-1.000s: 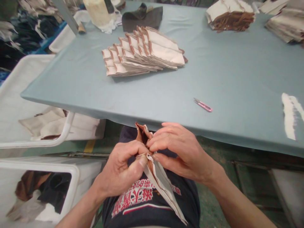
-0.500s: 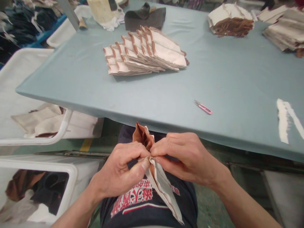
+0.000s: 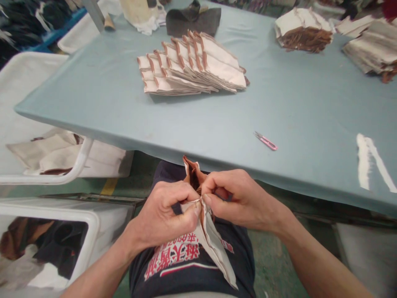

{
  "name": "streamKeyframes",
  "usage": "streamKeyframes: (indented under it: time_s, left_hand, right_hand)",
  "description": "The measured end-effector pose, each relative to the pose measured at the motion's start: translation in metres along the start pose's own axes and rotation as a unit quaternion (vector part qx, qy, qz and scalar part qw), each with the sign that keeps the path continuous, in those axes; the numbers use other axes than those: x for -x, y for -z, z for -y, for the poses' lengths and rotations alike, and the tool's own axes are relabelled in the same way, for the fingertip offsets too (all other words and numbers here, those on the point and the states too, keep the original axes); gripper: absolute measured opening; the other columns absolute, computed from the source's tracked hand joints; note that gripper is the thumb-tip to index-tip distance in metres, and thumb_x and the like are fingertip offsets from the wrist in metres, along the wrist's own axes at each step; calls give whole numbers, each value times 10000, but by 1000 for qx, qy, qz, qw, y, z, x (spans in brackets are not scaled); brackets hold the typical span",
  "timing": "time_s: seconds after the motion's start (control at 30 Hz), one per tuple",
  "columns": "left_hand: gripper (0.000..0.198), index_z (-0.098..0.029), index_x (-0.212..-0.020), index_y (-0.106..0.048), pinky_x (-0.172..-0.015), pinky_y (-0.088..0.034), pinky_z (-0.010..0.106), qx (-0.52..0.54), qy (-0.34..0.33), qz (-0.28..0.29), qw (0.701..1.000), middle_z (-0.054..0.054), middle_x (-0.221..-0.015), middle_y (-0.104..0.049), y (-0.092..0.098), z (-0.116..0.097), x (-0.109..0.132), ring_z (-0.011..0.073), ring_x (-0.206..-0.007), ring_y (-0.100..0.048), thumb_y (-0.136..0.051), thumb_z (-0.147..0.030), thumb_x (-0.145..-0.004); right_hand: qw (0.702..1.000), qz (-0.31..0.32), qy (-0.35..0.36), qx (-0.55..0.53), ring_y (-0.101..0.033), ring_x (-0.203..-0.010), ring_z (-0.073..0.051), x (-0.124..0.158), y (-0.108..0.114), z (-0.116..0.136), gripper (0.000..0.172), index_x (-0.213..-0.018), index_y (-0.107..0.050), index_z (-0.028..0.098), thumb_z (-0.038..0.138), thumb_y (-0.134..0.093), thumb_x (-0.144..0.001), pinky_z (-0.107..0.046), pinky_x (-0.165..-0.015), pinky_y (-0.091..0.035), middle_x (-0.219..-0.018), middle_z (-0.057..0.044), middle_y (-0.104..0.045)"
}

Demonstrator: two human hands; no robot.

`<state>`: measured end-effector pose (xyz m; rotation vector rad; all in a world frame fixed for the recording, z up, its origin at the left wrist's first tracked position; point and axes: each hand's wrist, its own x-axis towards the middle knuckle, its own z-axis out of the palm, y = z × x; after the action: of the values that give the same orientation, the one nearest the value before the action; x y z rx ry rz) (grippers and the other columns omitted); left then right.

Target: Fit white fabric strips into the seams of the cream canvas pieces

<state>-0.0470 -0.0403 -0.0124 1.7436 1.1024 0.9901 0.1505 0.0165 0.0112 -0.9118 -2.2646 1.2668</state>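
Observation:
Over my lap, a folded cream and brown fabric piece [image 3: 214,242] is pinched between both hands. My left hand [image 3: 169,211] closes thumb and forefinger on its cream edge. Right beside it, my right hand [image 3: 238,198] pinches the same edge, fingertips almost touching the left ones. The brown inner side opens upward beyond my fingers, and a long cream flap hangs down toward me. My fingertips hide the spot where they meet. On the table lie pink thread snips [image 3: 266,141], apart from both hands.
A fanned stack of cream and brown pieces [image 3: 192,66] lies on the blue-covered table [image 3: 139,120]. More stacks [image 3: 304,29] sit at the back right, white strips [image 3: 369,161] at the right. White bins [image 3: 93,231] holding fabric stand on the left. The table edge runs just beyond my hands.
My right fingers have drawn in and curled more tightly at the pinched edge. Both hands and the fabric piece sit slightly higher and further right. The camera view has shifted a little.

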Motion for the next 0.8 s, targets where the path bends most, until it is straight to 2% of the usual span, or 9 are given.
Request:
streamKeyframes:
  time_s: [0.1, 0.2, 0.4, 0.5, 0.63, 0.8]
  left_hand:
    - [167, -157, -613, -554, -519, -324, 197, -31, 7, -4, 999, -62, -556, -494, 1, 1, -1, 59, -505, -407, -524, -78, -757]
    - [165, -149, -608, -575, -505, -310, 199, -55, 32, -2, 998, -65, -544, -463, 2, -2, -4, 58, -498, -389, -518, -99, -755]
    - [187, -149, -604, -575, -491, -301, 207, -51, 77, 9, 996, -62, -531, -457, 5, -11, -6, 68, -500, -394, -516, -149, -781]
    - [200, -144, -604, -588, -496, -310, 211, -58, 82, 3, 995, -53, -536, -484, 4, -14, -5, 72, -503, -413, -510, -153, -788]
    - [207, -138, -623, -612, -513, -332, 204, -55, 75, 10, 996, -49, -550, -519, 5, -16, -3, 72, -517, -442, -504, -136, -800]
    - [212, -132, -668, -646, -542, -363, 178, -4, 90, 47, 995, -50, -582, -546, 9, -15, -1, 70, -547, -467, -512, -125, -832]
  right_hand:
    - [999, 16, -33, -27, -372, -497, -69, -2, 0, 2, 156, -697, -560, 201, 127, -520, -829, -199, -478, -265, -564, 78, -475]
    - [998, 24, -36, -38, -361, -490, -66, -3, 1, 3, 146, -717, -570, 197, 133, -529, -843, -198, -468, -257, -563, 83, -454]
    - [993, 53, -74, -69, -413, -496, -76, -2, 7, 10, 158, -743, -596, 188, 161, -543, -889, -205, -465, -288, -575, 71, -502]
    - [992, 50, -97, -56, -433, -488, -78, -3, 6, 13, 109, -746, -611, 183, 125, -602, -837, -209, -460, -288, -563, 74, -514]
    - [996, 29, -82, -26, -397, -473, -61, -5, 3, 14, 138, -729, -611, 179, 58, -630, -789, -206, -483, -283, -538, 100, -470]
    - [996, 55, -66, 14, -354, -476, -53, -4, 6, 18, 125, -722, -629, 169, 63, -640, -786, -216, -531, -282, -513, 116, -411]
